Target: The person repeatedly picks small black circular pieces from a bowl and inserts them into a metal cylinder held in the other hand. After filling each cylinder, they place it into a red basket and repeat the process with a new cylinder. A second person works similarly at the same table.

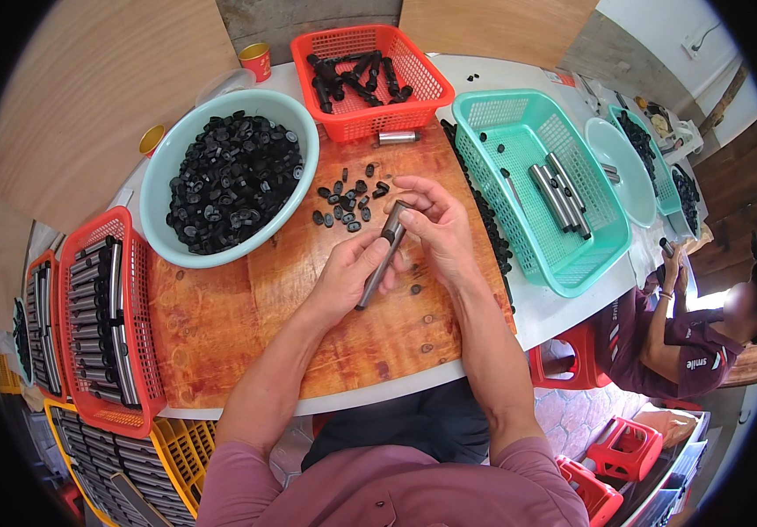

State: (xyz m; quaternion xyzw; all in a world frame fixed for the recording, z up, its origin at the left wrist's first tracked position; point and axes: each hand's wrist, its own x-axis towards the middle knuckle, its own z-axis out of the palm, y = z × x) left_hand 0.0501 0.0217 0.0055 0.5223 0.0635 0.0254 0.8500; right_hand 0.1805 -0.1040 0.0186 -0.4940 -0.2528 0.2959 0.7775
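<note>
A grey metal tube [375, 274] with black end pieces and a black fitting at its middle slants between my two hands, above the brown wooden board [246, 329]. My left hand [353, 267] grips its middle, thumb on top. The fingers and thumb of my right hand [436, 221] hold its upper end. Just beyond my hands, small black plastic pieces [348, 203] lie scattered on the board. A light blue basin [308, 172] heaped with similar black pieces stands at the upper left. Another short metal tube [398, 137] lies at the board's far edge.
Red baskets [147, 329] of metal tubes stand left, above a yellow crate [184, 454]. A red basket [378, 122] of black parts stands at the back. A green basket [530, 257] with several tubes stands right. A seated co-worker [675, 342] handles a tube at far right.
</note>
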